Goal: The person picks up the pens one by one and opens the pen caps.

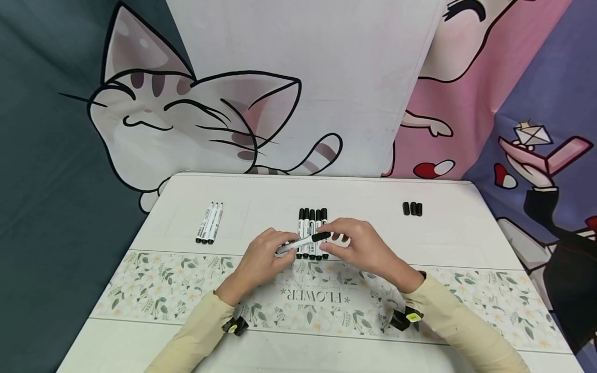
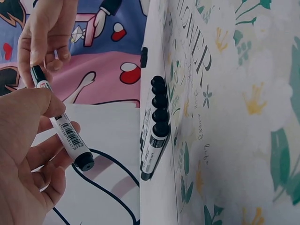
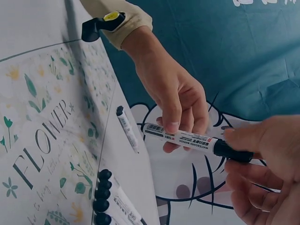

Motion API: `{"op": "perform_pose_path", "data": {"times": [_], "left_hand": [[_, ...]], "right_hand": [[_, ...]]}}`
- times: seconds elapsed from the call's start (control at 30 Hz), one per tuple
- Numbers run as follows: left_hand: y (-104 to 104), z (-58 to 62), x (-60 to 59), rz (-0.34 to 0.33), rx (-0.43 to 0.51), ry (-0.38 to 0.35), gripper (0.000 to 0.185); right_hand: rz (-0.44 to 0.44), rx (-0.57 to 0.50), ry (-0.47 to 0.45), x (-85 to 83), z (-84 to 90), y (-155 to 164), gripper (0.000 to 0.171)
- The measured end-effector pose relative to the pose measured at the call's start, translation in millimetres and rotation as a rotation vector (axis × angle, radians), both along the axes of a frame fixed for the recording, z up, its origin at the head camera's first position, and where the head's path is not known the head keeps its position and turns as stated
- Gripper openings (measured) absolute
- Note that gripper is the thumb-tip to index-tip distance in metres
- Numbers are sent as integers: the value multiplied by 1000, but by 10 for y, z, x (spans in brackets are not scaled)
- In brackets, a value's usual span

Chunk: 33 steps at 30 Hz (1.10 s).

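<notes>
Whiteboard marker (image 1: 303,241) is what you have between both hands, lifted just above the middle of the tabletop (image 1: 261,194) and lying roughly crosswise, its black cap (image 1: 321,237) pointing to your right. Your left hand (image 1: 261,261) pinches the white barrel, thumb on top and fingers curled beneath, as the left wrist view shows with the barcode label facing up. Your right hand (image 1: 361,246) has its thumb and fingertips closed round the black cap; the right wrist view shows the cap seated on the barrel. Directly under the held marker lies a row of capped markers (image 1: 311,233), side by side and touching, their lengths running from the far edge toward you, at the centre of the tabletop just beyond the floral band (image 1: 163,290) printed with the word FLOWER. Toward the left edge, well apart from your hands, three uncapped markers (image 1: 210,223) lie together in a slightly slanted group. Toward the right edge, at about the same depth, three loose black caps (image 1: 412,209) sit in a tight row. A cartoon cat backdrop (image 1: 154,119) hangs behind the far edge. Both of your cream sleeves (image 1: 459,324) reach in from the near edge.
</notes>
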<state>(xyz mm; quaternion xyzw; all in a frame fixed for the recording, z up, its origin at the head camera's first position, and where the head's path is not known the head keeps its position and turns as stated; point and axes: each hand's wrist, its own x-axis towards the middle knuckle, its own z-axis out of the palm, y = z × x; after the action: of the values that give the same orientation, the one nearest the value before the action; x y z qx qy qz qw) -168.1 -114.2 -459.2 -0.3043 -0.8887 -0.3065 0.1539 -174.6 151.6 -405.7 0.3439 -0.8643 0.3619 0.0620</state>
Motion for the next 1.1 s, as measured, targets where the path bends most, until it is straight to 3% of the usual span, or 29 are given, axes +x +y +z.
{"op": "perform_pose_path", "data": {"times": [0.2, 0.43, 0.83, 1.1], "left_hand": [[0, 21, -2, -33, -9, 4, 26], [57, 71, 21, -44, 9, 29, 29], [117, 91, 58, 3, 96, 10, 35], [105, 105, 54, -20, 120, -15, 39]], "right_hand": [[22, 0, 104, -2, -2, -2, 22], [-12, -36, 189, 6, 10, -17, 21], [-82, -126, 154, 89, -15, -46, 21], [-49, -121, 116, 95, -11, -20, 20]]}}
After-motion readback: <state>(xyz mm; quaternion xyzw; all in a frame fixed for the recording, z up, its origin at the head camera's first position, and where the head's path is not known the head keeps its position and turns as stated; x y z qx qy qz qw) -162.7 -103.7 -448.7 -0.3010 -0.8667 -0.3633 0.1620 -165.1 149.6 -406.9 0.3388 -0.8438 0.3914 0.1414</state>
